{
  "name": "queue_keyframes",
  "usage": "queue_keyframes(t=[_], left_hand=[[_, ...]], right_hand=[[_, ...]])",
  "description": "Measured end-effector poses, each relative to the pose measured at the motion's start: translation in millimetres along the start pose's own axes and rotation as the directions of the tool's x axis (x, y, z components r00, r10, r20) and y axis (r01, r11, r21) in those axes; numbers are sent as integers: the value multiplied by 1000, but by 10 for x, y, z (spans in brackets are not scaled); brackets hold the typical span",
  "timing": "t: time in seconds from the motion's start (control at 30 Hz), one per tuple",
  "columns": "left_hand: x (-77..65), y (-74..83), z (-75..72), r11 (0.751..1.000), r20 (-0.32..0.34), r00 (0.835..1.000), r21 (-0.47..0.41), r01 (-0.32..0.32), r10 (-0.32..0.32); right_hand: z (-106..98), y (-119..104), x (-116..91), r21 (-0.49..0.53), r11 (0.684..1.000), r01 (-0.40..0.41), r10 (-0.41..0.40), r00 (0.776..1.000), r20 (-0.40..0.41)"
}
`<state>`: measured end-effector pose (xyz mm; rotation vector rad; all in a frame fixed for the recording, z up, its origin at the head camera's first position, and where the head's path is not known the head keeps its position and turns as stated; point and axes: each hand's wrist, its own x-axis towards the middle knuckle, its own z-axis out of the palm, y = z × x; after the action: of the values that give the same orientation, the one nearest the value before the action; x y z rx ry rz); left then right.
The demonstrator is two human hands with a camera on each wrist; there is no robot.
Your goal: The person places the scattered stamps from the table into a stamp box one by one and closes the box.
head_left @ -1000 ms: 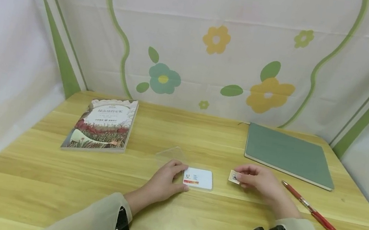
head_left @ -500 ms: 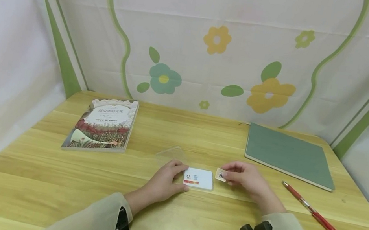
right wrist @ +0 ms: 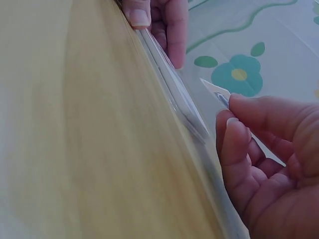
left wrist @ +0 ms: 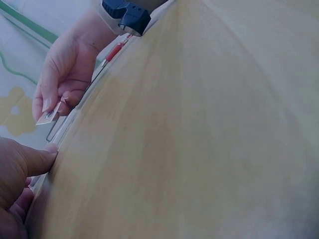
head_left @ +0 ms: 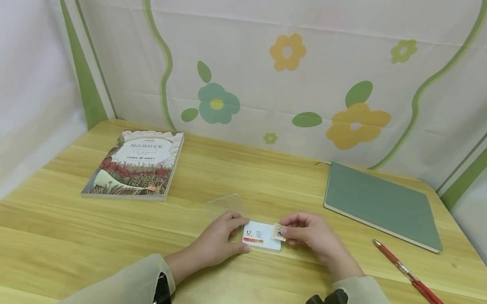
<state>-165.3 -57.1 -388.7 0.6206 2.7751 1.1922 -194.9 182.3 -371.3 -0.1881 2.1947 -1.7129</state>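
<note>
On the wooden table lies a flat clear card box (head_left: 253, 242) holding white printed cards, the top one with an orange mark and a red-orange strip. My left hand (head_left: 217, 240) holds its left end between thumb and fingers, as the right wrist view also shows along the box's edge (right wrist: 172, 87). Between thumb and fingertips, my right hand (head_left: 313, 234) pinches a small square card (head_left: 277, 232) with a pale border and a dark round print. That square overlaps the box's right end in the head view; the right wrist view shows it raised above the cards.
A clear plastic lid (head_left: 228, 203) lies just behind my left hand. An illustrated book (head_left: 135, 164) is at the back left, a green notebook (head_left: 384, 204) at the back right. A red pen (head_left: 411, 277) lies right of my right hand. Flowered cloth (head_left: 255, 70) hangs behind the table.
My right hand has moved left with the small square card, from beside the box to over its right end. My left hand has stayed on the box.
</note>
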Motion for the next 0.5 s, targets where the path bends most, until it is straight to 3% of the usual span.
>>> queue_keyframes(t=[0.23,0.5], left_hand=[[-3,2,-6,1000,0,1000,1,-7,7],[-1,9,-8,1000,0,1000,-5,-6,6]], right_hand=[[56,31,27,-24,1000,2,-2,999,33],[137,-9,32,-107,994,2,-2,1000,1]])
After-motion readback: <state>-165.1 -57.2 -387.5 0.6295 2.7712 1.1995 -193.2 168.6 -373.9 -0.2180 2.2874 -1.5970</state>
